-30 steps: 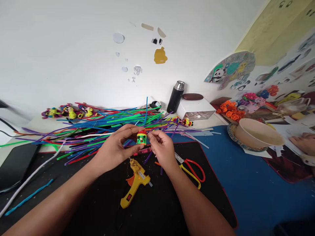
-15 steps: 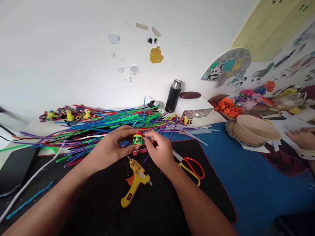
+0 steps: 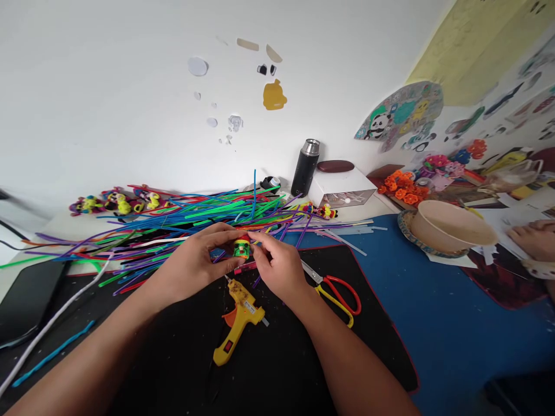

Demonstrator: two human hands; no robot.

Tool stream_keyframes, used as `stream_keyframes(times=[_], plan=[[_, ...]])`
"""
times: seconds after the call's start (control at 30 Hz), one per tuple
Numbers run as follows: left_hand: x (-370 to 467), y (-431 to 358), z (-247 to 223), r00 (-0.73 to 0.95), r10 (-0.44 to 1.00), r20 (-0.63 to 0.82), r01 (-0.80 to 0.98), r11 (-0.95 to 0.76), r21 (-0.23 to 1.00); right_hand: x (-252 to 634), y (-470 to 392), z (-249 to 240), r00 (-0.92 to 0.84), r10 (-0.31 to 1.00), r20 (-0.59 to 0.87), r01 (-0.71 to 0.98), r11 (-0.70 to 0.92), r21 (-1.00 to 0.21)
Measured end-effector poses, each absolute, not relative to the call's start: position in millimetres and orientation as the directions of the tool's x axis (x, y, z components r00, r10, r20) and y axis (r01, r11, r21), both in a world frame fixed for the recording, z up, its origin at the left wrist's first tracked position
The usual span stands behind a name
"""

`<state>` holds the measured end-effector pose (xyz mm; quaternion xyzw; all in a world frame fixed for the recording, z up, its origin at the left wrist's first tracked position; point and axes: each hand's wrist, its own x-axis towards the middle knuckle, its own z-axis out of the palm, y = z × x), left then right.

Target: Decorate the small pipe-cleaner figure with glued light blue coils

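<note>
At centre, a small green figure [image 3: 241, 249] is gripped by the left hand [image 3: 195, 260] between thumb and fingers. The right hand [image 3: 280, 264], fingers narrowed, meets its right side; its grip is hidden. Nearer lies a glue gun [image 3: 243, 312]; rightward, scissors [image 3: 330, 279] rest inside the red edge of the black mat [image 3: 173, 358], open surface between.

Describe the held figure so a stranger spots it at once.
Above the black mat are the left hand and right hand. Held between them is the small figure; unlike the mostly yellow glue gun below, it is green with a red top.
</note>
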<state>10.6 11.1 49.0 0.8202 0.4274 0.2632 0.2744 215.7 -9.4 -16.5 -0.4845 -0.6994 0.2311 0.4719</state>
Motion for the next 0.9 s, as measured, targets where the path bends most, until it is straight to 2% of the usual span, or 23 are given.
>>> stream_keyframes(times=[0.33,0.6,0.9], plan=[[13.3,7.4,48.5,0.499,0.834,0.236,0.564,-0.519,0.642,215.0,-9.7,-17.9,-0.089,0.877,0.473,0.516,0.447,-0.731],[12.9,7.2,47.4,0.507,0.824,0.252,0.569,-0.540,0.620,214.6,-10.7,-14.7,-0.066,0.896,0.439,0.459,0.418,-0.784],[12.3,10.0,41.6,0.517,0.795,0.317,0.567,-0.595,0.569,213.3,-9.2,-11.8,-0.013,0.924,0.382,0.306,0.368,-0.878]])
